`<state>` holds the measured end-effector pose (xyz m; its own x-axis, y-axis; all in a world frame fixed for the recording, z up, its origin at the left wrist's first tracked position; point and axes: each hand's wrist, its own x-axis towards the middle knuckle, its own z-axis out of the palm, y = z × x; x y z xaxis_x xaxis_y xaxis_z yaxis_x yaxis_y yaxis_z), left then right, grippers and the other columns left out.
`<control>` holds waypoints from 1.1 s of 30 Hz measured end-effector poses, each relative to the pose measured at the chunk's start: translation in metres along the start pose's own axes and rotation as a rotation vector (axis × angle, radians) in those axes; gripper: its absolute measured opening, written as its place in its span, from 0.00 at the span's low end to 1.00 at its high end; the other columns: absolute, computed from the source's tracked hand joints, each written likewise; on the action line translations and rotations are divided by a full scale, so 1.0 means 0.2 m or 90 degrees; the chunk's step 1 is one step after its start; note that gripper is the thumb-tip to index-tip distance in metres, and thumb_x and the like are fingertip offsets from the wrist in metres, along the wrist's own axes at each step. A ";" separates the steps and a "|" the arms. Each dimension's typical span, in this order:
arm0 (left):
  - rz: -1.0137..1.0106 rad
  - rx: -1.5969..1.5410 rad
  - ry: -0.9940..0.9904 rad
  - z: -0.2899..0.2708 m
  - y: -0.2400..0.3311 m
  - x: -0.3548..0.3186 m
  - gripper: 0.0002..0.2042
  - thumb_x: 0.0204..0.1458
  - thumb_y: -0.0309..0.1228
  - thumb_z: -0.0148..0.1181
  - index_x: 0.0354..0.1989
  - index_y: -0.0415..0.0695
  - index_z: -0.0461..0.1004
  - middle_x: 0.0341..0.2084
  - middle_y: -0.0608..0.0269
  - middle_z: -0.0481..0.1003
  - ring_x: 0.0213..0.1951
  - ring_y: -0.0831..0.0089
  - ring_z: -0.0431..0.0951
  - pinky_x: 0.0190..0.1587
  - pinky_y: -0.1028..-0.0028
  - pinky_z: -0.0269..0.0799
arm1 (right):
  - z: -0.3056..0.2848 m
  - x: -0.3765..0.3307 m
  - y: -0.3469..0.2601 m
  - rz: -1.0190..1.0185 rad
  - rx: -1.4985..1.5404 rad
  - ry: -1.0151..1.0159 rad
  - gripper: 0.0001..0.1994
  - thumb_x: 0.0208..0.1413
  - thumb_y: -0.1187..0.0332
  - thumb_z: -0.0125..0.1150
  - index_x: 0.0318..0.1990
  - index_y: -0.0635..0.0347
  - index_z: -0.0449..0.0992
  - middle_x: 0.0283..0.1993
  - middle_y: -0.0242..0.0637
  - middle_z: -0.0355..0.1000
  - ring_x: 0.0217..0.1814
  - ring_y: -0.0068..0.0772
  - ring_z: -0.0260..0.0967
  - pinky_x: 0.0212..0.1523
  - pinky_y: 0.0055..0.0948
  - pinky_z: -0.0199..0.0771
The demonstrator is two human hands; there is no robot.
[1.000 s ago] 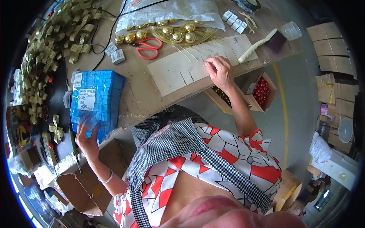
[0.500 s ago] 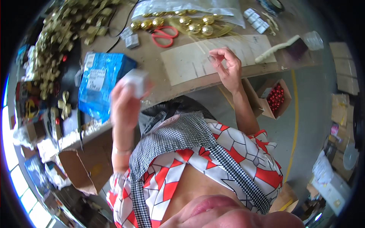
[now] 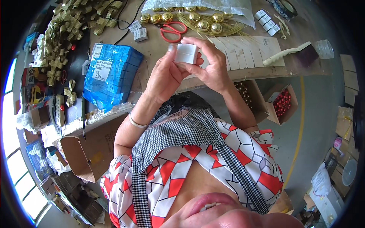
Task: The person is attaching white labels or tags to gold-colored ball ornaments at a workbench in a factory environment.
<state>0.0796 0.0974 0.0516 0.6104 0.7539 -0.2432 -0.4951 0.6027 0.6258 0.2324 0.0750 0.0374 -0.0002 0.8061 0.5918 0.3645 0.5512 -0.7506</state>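
Note:
Above the table's front edge, a small white block (image 3: 186, 53), like a stack of paper labels, is held between both hands. My left hand (image 3: 166, 76) grips its left side, the thumb along the edge. From the right, my right hand (image 3: 211, 67) closes on it with thumb and forefinger. Red-handled scissors (image 3: 173, 32) lie just beyond the hands. Left of them is a blue plastic pack (image 3: 114, 74) with a white label, filled with block shapes. Two small printed blocks (image 3: 140, 34) sit behind that pack.
Gold balls (image 3: 203, 25) with gold strings lie at the back by a clear bag. A marked white board (image 3: 243, 53) and a brush (image 3: 291, 53) are to the right. Gold ribbon bows (image 3: 57, 49) are heaped at left. Below the table stands a box of red balls (image 3: 282, 104).
My left hand has carried the white block rightward from beside the blue pack. My right hand has moved left, and both hands now hold the block.

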 end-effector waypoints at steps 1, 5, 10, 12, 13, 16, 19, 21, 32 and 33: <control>-0.043 -0.048 -0.044 0.02 0.01 0.00 0.24 0.62 0.47 0.39 0.50 0.36 0.67 0.43 0.49 0.74 0.47 0.62 0.75 0.53 0.67 0.69 | -0.02 0.00 0.01 0.018 0.071 0.007 0.27 0.40 0.70 0.71 0.51 0.62 0.70 0.49 0.37 0.72 0.47 0.31 0.70 0.47 0.29 0.71; -0.109 -0.070 -0.085 0.02 -0.01 0.01 0.28 0.62 0.51 0.33 0.55 0.38 0.63 0.49 0.48 0.71 0.52 0.62 0.71 0.57 0.62 0.64 | -0.06 -0.02 0.07 0.080 0.245 -0.012 0.24 0.44 0.73 0.69 0.51 0.63 0.70 0.48 0.38 0.72 0.50 0.27 0.68 0.49 0.29 0.72; -0.096 -0.093 -0.100 0.03 -0.07 0.02 0.22 0.61 0.48 0.41 0.56 0.46 0.63 0.49 0.60 0.71 0.51 0.71 0.70 0.56 0.64 0.64 | -0.08 -0.02 0.00 0.223 0.347 -0.021 0.25 0.44 0.76 0.68 0.52 0.65 0.69 0.48 0.41 0.71 0.48 0.24 0.68 0.48 0.24 0.74; -0.080 -0.092 -0.126 0.03 -0.08 0.03 0.22 0.60 0.48 0.43 0.55 0.45 0.63 0.49 0.61 0.70 0.51 0.71 0.70 0.55 0.64 0.64 | -0.08 -0.02 0.00 0.225 0.373 -0.021 0.27 0.43 0.76 0.69 0.53 0.66 0.67 0.49 0.43 0.71 0.48 0.25 0.69 0.49 0.26 0.73; -0.066 -0.090 -0.152 0.02 -0.08 0.03 0.23 0.59 0.48 0.45 0.55 0.45 0.64 0.49 0.61 0.70 0.51 0.72 0.69 0.55 0.65 0.64 | -0.07 -0.02 0.00 0.225 0.374 -0.023 0.27 0.43 0.76 0.69 0.53 0.66 0.67 0.49 0.43 0.71 0.48 0.25 0.69 0.49 0.26 0.73; -0.080 -0.145 -0.150 0.03 -0.09 0.03 0.23 0.57 0.48 0.50 0.54 0.45 0.64 0.48 0.63 0.70 0.50 0.73 0.69 0.55 0.65 0.64 | -0.06 -0.03 0.01 0.235 0.455 -0.020 0.28 0.42 0.75 0.70 0.53 0.67 0.67 0.49 0.44 0.71 0.49 0.27 0.69 0.51 0.26 0.71; -0.067 -0.151 -0.134 0.03 -0.08 0.03 0.21 0.56 0.45 0.53 0.52 0.45 0.67 0.48 0.64 0.69 0.50 0.73 0.69 0.54 0.66 0.64 | -0.04 -0.02 0.02 0.237 0.551 -0.014 0.29 0.41 0.75 0.70 0.54 0.68 0.67 0.50 0.45 0.71 0.50 0.29 0.69 0.53 0.28 0.69; -0.050 -0.148 -0.119 0.01 -0.08 0.03 0.20 0.56 0.44 0.54 0.51 0.45 0.68 0.48 0.64 0.70 0.50 0.72 0.69 0.54 0.66 0.64 | -0.02 0.00 0.03 0.217 0.525 -0.021 0.29 0.42 0.74 0.70 0.54 0.68 0.66 0.50 0.46 0.71 0.53 0.31 0.68 0.54 0.29 0.69; -0.028 -0.139 0.016 -0.09 -0.13 -0.01 0.08 0.55 0.34 0.57 0.38 0.43 0.73 0.33 0.68 0.75 0.35 0.78 0.76 0.40 0.76 0.71 | -0.06 -0.03 0.09 0.073 0.120 -0.123 0.23 0.42 0.67 0.70 0.47 0.64 0.72 0.47 0.38 0.72 0.50 0.35 0.65 0.50 0.32 0.63; -0.041 -0.155 0.017 -0.09 -0.14 -0.02 0.07 0.55 0.34 0.57 0.37 0.44 0.73 0.32 0.69 0.75 0.34 0.78 0.76 0.40 0.76 0.71 | -0.06 -0.03 0.10 0.059 0.079 -0.141 0.23 0.42 0.67 0.70 0.47 0.64 0.72 0.47 0.38 0.72 0.49 0.36 0.66 0.50 0.32 0.64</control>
<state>0.0802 0.0831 0.0217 0.6303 0.7168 -0.2984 -0.5920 0.6923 0.4127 0.2511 0.0776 0.0221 -0.1809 0.8742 0.4506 0.2549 0.4842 -0.8370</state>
